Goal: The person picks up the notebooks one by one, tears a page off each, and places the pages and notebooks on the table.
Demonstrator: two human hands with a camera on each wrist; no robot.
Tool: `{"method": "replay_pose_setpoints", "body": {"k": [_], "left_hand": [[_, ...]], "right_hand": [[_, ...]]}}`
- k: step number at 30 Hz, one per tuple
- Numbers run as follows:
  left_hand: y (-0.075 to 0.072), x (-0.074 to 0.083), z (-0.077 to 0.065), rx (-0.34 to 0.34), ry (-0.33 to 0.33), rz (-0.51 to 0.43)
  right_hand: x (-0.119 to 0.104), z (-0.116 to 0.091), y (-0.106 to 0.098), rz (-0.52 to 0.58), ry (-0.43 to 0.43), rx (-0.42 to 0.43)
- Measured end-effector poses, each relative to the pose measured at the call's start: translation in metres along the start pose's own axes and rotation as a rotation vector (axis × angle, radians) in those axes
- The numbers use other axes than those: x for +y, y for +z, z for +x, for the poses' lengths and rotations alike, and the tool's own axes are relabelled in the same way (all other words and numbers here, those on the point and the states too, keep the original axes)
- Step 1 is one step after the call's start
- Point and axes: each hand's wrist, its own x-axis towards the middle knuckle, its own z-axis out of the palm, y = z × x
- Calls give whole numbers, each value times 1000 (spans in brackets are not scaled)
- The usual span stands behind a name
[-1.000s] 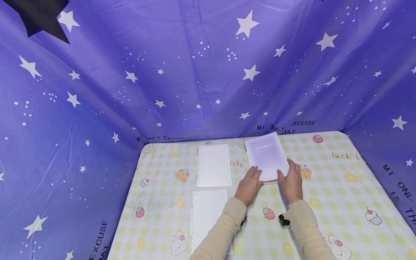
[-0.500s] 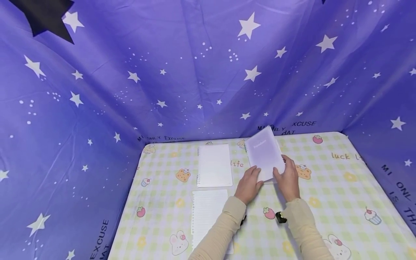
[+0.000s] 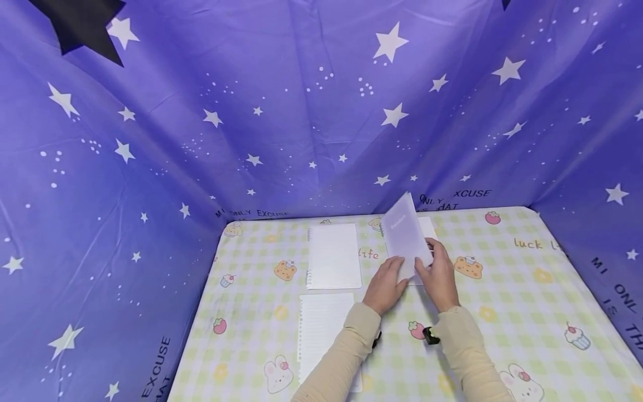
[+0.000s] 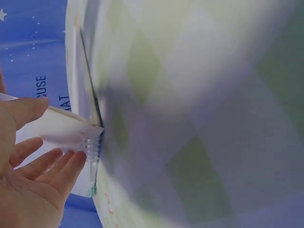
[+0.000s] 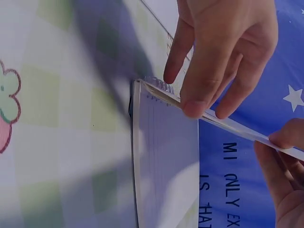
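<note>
- Lilac cover (image 3: 404, 230) of the notebook (image 3: 408, 244) stands half-raised, toward four o'clock in head view.
- Right hand (image 3: 439, 279) pinches its free edge; left hand (image 3: 384, 286) touches it, whether gripping I cannot tell.
- Slow, even turning should spare the rings (image 5: 161, 84).
- Checked tablecloth (image 3: 524, 301) lies beneath; starry curtain (image 3: 281, 128) hangs at twelve o'clock.

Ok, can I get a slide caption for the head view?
The left hand and right hand hold up the purple cover of a ring-bound notebook, beside a white page and a lined page.
</note>
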Motion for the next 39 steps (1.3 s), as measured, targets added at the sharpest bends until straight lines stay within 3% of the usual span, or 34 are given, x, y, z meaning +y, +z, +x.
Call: {"method": "replay_pose_setpoints", "body": {"k": [18,24,33,39], "left_hand": [[-24,-2,-4,51,37,-35],[-33,-3,-7,79,43,-68],[-45,-4,-7,143,-1,-236],[-56,-4,-9,212,-35,-376]], "right_hand": [[-6,-5,17,54,-105,-151],[-7,-9,24,78,-99,-267],[-2,-15,34,105,-119,-388],[0,-18,40,100,-158,-385]]}}
